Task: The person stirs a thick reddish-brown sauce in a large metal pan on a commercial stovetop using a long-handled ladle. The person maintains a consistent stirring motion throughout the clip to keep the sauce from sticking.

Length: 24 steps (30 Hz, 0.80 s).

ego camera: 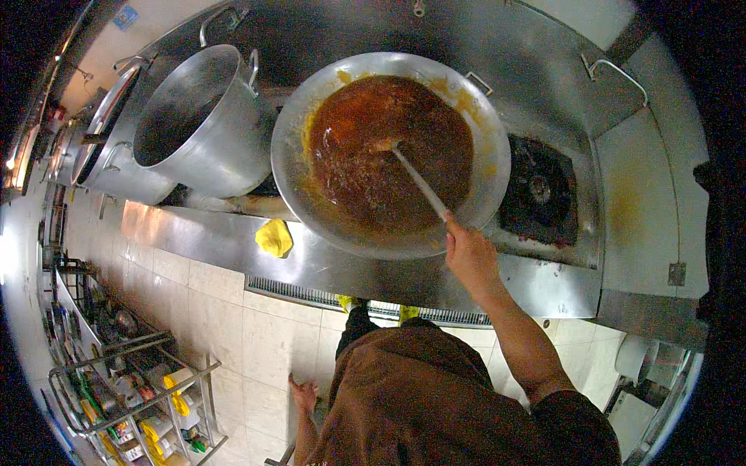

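A very wide metal pan (495,145) on the stove holds dark reddish-brown liquid (373,175), with orange residue around its inner wall. My right hand (471,250) grips the end of a long, pale-handled stirring tool (421,182) over the pan's near right rim. The tool's far end dips into the liquid near the middle, so its head is mostly hidden. Down at my left side, away from the stove, hangs my left hand (304,393), fingers apart and holding nothing. A crumpled yellow cloth (274,237) lies on the steel front ledge, left of the pan.
Left of the pan stands a tall aluminium stockpot (233,140), with another large pot (137,180) beyond it. A burner (539,189) is at the right. The steel ledge (373,274) runs along the front. A metal rack (140,408) with packages stands behind at lower left.
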Each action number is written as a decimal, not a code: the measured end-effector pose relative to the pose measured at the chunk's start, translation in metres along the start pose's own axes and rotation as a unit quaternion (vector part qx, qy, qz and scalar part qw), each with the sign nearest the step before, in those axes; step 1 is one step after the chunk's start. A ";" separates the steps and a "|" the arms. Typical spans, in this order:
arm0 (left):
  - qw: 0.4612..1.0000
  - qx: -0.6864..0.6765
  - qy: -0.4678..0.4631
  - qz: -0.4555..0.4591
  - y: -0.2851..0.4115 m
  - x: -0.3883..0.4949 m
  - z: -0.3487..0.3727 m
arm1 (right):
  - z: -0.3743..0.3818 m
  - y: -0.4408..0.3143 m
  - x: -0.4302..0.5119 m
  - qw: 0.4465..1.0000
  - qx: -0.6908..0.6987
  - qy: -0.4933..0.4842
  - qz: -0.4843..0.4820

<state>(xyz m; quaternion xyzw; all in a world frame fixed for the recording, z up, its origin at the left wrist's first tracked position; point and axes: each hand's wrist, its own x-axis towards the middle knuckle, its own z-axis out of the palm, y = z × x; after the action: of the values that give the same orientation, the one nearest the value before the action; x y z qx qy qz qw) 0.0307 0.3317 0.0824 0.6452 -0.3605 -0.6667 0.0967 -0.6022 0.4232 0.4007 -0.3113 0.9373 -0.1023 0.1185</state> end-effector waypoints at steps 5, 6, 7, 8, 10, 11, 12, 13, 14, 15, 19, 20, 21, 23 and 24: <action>0.997 0.061 0.002 0.040 -0.026 -0.025 0.021 | 0.012 -0.007 0.025 0.999 0.021 0.024 -0.004; 0.996 0.070 0.003 0.049 -0.027 -0.029 0.026 | 0.014 -0.008 0.031 0.999 0.021 0.041 -0.020; 0.995 0.078 0.006 0.061 -0.028 -0.032 0.030 | 0.014 -0.007 0.036 0.999 0.022 0.025 -0.013; 0.994 0.083 0.008 0.074 -0.028 -0.034 0.032 | 0.013 -0.007 0.041 0.999 0.031 0.018 -0.021; 0.993 0.077 0.015 0.091 -0.029 -0.034 0.034 | 0.003 -0.003 0.043 0.999 0.023 0.020 -0.043; 0.995 0.059 0.014 0.085 -0.030 -0.033 0.033 | -0.005 -0.001 0.041 0.998 0.004 0.027 -0.054; 0.992 0.085 0.019 0.092 -0.031 -0.031 0.033 | -0.015 0.001 0.037 0.999 -0.024 0.012 -0.045; 0.989 0.110 0.024 0.098 -0.033 -0.029 0.032 | -0.027 0.002 0.032 0.998 -0.022 0.012 -0.065; 0.985 0.134 0.030 0.104 -0.035 -0.028 0.031 | -0.042 0.004 0.025 0.997 -0.029 -0.008 -0.064; 0.989 0.084 0.033 0.115 -0.037 -0.027 0.032 | -0.058 0.005 0.019 0.997 -0.037 -0.028 -0.064; 0.993 0.021 0.050 0.107 -0.044 -0.029 0.039 | -0.119 -0.001 -0.015 0.996 -0.048 -0.043 -0.054; 0.994 0.039 0.058 0.089 -0.046 -0.032 0.041 | -0.132 -0.003 -0.021 0.997 -0.048 -0.047 -0.047; 0.994 0.057 0.067 0.072 -0.048 -0.035 0.043 | -0.145 -0.005 -0.028 0.997 -0.051 -0.052 -0.039; 0.995 0.056 0.065 0.060 -0.053 -0.039 0.044 | -0.172 -0.007 -0.041 0.996 -0.044 -0.052 -0.050; 0.996 0.036 0.054 0.065 -0.056 -0.040 0.043 | -0.184 -0.007 -0.047 0.996 -0.047 -0.051 -0.061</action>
<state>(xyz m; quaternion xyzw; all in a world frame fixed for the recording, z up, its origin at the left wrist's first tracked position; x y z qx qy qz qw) 0.0153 0.4112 0.0758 0.6586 -0.4197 -0.6097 0.1360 -0.6149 0.4680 0.5850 -0.3776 0.9132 -0.0492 0.1449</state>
